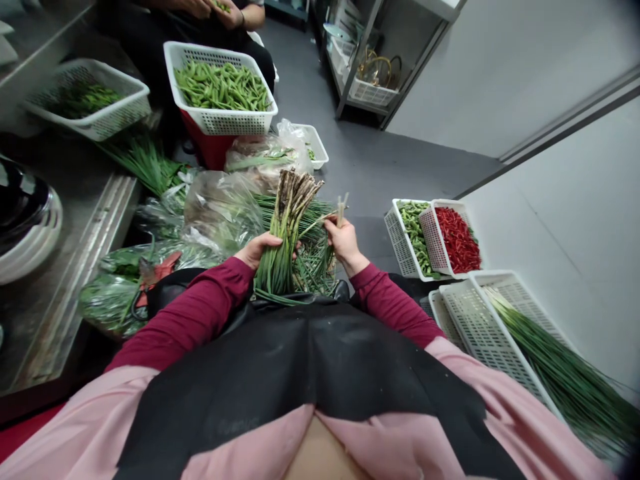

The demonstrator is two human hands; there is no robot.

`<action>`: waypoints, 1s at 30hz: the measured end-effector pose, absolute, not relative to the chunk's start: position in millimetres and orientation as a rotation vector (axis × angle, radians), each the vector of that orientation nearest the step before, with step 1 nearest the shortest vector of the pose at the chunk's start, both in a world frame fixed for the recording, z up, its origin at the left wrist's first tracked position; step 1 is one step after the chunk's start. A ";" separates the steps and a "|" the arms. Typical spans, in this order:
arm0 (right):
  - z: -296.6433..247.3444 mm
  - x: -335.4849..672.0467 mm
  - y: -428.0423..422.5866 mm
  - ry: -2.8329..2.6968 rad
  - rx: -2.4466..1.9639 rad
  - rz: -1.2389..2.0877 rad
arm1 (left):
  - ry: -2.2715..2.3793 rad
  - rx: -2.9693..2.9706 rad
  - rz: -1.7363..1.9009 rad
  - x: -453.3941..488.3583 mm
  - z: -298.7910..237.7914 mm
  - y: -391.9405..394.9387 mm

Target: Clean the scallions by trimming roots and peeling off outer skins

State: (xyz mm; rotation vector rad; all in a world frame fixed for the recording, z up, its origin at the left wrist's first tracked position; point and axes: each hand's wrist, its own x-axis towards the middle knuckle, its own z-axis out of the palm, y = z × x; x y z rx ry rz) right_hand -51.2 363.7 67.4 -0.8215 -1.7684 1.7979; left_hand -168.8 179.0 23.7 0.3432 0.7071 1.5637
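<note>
My left hand (263,249) is wrapped around a thick bunch of scallions (285,233), or a very similar thin green stalk. Their brown, dirty root ends point away from me, and the green leaves hang toward my lap. Just right of the bunch, my right hand (343,241) pinches a few thin stalks with pale, clean ends (342,205) sticking up. One yellowish strand stretches between the bunch and my right fingers. Below and behind both hands lie loose green leaves (316,265).
Bagged greens (115,293) and red-handled scissors (160,272) lie at left. Ahead, a basket of green peppers (220,87) stands before another person's hands (220,10). At right are baskets of red chillies (456,239), green peppers (416,233) and long scallions (550,353).
</note>
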 end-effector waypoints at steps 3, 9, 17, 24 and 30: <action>80.8 -50.8 390.9 -1.527 -0.883 1.802 | 0.746 0.330 1.569 -171.9 24.3 176.6; 122.0 -47.8 461.8 -1.365 -0.956 1.547 | 0.790 0.360 1.585 -170.0 31.5 173.2; 88.3 -27.7 456.9 -1.754 -0.966 1.473 | 0.785 0.361 1.617 -174.7 33.3 169.9; 32.0 -33.1 389.6 -2.285 -1.028 1.516 | 0.772 0.360 1.631 -172.0 36.2 169.6; 81.5 -56.2 371.9 -1.909 -0.897 1.920 | 0.733 0.386 1.571 -170.5 33.4 173.5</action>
